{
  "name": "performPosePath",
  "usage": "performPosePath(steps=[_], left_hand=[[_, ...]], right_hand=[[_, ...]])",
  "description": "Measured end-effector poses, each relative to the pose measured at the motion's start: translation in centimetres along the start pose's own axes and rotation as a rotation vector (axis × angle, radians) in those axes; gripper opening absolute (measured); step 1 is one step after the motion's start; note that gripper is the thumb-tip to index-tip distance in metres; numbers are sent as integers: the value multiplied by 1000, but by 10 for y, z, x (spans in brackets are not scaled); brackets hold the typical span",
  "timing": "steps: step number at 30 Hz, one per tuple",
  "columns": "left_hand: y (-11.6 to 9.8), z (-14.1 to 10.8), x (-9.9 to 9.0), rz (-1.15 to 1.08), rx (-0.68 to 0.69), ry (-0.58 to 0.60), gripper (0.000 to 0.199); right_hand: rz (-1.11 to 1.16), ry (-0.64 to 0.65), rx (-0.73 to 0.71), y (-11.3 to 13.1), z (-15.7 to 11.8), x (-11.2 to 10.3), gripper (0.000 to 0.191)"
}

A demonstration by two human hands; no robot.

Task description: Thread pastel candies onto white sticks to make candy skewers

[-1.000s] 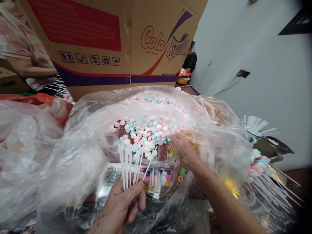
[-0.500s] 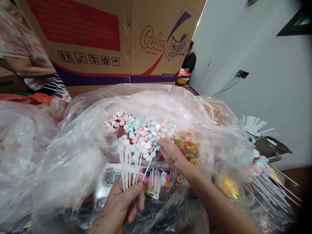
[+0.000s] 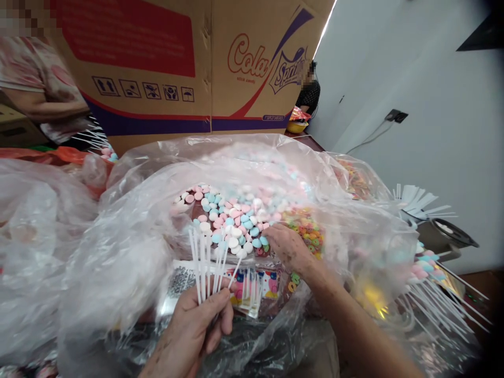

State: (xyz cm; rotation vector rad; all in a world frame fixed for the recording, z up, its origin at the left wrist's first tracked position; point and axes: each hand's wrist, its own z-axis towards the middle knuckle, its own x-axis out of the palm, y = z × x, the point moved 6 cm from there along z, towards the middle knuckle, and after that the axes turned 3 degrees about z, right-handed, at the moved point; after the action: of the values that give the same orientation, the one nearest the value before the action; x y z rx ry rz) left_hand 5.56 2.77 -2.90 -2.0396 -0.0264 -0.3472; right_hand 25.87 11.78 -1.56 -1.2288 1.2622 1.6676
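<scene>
My left hand (image 3: 202,320) is closed around a fanned bunch of thin white lollipop sticks (image 3: 202,262), which point upward. Beyond their tips lies a spread of round pink, white and blue candies (image 3: 236,218) inside clear plastic sheeting. My right hand (image 3: 289,247) reaches in from the right, its fingers loosely stretched at the near right edge of these candies. The fingertips are partly hidden, and I see nothing held in them. Small colourful ring candies (image 3: 309,231) lie just beyond and beside that hand. Printed clear packets (image 3: 250,291) lie below the sticks.
A large cardboard box (image 3: 157,63) stands behind the plastic sheeting (image 3: 134,210). Sticks with pink, blue and white candies (image 3: 427,265) lie at the right, near a dark pot (image 3: 447,233) and flat white sticks (image 3: 421,202). Another person's arm (image 3: 59,110) shows at the far left.
My right hand has moved slightly to the right, uncovering some blue and white candies. The left hand keeps its hold on the sticks. The view has shifted a little.
</scene>
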Motion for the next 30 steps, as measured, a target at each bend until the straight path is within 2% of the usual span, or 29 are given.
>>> performPosePath(steps=[5,11,17,21,24,27,30], left_hand=[[-1,1,-1,15,11,3,32],[-1,2,2,24,-4,8,33],[-2,1,2,31,2,-9,33],[-1,2,1,34,2,-18,31],[-1,2,1,42,9,-17,31],[0,3,2,52,14,-8,31],[0,4,2,60,17,8,31]], right_hand=[[19,-19,48,-6,1,-6,23],[7,79,-62,1,-1,4,20],[-13,48,30,-11,4,10,22],[39,-75,43,-2,-1,-8,23],[113,-163,-79,20,-8,-21,23],[54,-76,-155,32,-7,-13,20],[-113,-15,-42,20,-2,-2,20]])
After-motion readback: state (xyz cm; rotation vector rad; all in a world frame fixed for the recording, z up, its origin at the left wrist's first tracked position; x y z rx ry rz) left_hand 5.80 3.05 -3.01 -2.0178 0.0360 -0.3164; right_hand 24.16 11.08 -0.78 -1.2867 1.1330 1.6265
